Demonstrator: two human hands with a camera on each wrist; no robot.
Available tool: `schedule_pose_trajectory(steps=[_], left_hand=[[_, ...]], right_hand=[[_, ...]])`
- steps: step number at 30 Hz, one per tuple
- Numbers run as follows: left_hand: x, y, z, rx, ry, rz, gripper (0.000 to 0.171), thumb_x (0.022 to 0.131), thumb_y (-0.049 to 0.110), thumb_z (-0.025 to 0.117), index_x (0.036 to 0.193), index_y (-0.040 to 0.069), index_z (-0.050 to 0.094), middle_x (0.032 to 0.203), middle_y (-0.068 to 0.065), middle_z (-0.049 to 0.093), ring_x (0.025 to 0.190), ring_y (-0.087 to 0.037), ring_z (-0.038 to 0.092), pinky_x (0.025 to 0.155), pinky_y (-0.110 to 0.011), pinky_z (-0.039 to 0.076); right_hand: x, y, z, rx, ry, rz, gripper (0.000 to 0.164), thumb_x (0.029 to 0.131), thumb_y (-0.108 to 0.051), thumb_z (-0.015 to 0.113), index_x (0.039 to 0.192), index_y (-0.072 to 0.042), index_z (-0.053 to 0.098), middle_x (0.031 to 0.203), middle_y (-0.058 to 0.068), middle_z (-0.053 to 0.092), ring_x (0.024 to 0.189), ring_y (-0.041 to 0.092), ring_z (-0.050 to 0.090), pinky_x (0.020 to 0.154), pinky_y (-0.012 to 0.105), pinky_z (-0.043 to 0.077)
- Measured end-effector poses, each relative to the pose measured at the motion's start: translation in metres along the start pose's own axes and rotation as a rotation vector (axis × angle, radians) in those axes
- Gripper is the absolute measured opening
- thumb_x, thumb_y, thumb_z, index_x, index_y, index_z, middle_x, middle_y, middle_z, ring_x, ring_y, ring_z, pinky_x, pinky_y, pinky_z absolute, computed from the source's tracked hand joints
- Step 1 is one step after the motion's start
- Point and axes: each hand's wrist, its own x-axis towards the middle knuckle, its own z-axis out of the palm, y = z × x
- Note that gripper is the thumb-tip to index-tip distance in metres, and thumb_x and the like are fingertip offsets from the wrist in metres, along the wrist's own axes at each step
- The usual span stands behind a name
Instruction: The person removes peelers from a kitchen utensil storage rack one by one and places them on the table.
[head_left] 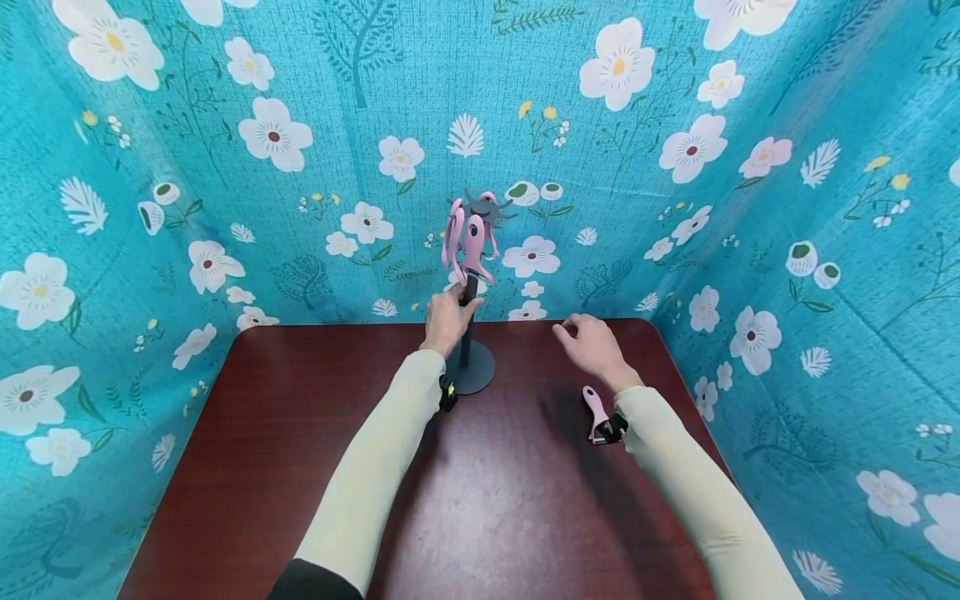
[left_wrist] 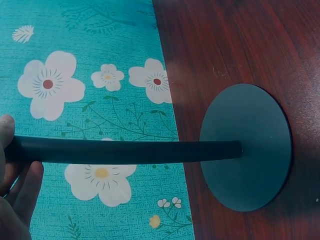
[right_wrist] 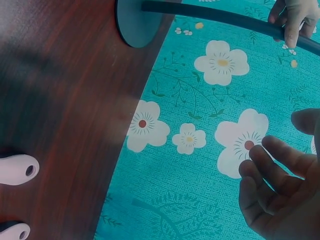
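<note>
Nearest, on the dark red wood-grain table (head_left: 465,517), a pink-handled Y-peeler (head_left: 594,404) lay beside the right wrist; the right wrist view showed a second pink handle (right_wrist: 11,233) near it. The right hand (head_left: 596,346) hovered past them, fingers loosely curled, holding nothing. Farther in stood the round base (head_left: 480,377) of a dark utensil stand, its pole (head_left: 467,343) pinched by the left hand (head_left: 444,318) below the hanging pink utensils (head_left: 474,242). Those hung from the hook ring (head_left: 480,208), before the floral curtain (head_left: 405,75). The step in hand seemed to be steadying the stand; moving the loose peeler would have called for the right hand to draw back, lower and pinch its handle.
</note>
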Motion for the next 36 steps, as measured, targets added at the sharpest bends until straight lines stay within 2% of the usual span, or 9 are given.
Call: schedule_pose_trajectory(steps=[5,14,22,26,36], left_hand=[[0.001,0.001,0.000,0.009,0.006,0.012,0.022,0.090,0.034,0.066,0.097,0.013,0.060,0.086,-0.003,0.065,0.071,-0.018,0.061,0.061,-0.034,0.049],[0.000,0.003,0.001,0.004,0.013,0.026,0.021,0.091,0.034,0.064,0.088,0.015,0.056,0.077,0.000,0.059,0.066,-0.016,0.056,0.058,-0.034,0.044],[-0.001,0.004,0.003,0.012,0.029,0.033,0.020,0.091,0.030,0.065,0.090,0.013,0.055,0.073,-0.003,0.052,0.065,-0.018,0.055,0.057,-0.036,0.042],[-0.001,0.004,0.003,0.037,0.027,0.040,0.023,0.092,0.033,0.063,0.093,0.012,0.055,0.074,-0.004,0.051,0.067,-0.020,0.056,0.058,-0.036,0.043],[0.000,0.004,0.006,0.087,0.025,0.046,0.028,0.093,0.037,0.060,0.101,0.010,0.057,0.079,-0.005,0.052,0.071,-0.021,0.058,0.059,-0.036,0.045]], right_hand=[[0.000,0.001,-0.001,0.000,-0.006,0.006,0.036,0.096,-0.035,0.053,0.104,-0.002,0.064,0.097,0.014,0.063,0.086,0.028,0.058,0.077,0.045,0.048],[0.003,-0.004,-0.004,0.020,0.009,0.000,0.034,0.096,-0.034,0.054,0.104,-0.003,0.065,0.099,0.013,0.063,0.089,0.028,0.058,0.079,0.045,0.047],[0.010,-0.025,-0.013,0.087,0.051,-0.016,0.033,0.096,-0.035,0.053,0.106,-0.005,0.064,0.102,0.012,0.063,0.090,0.028,0.058,0.079,0.046,0.047],[0.016,-0.035,-0.017,0.090,0.069,-0.010,0.034,0.097,-0.036,0.052,0.106,-0.006,0.064,0.101,0.010,0.063,0.088,0.026,0.058,0.078,0.044,0.047],[0.027,-0.063,-0.032,0.155,0.109,-0.034,0.033,0.096,-0.037,0.055,0.102,-0.007,0.065,0.092,0.007,0.061,0.081,0.022,0.055,0.073,0.040,0.046]])
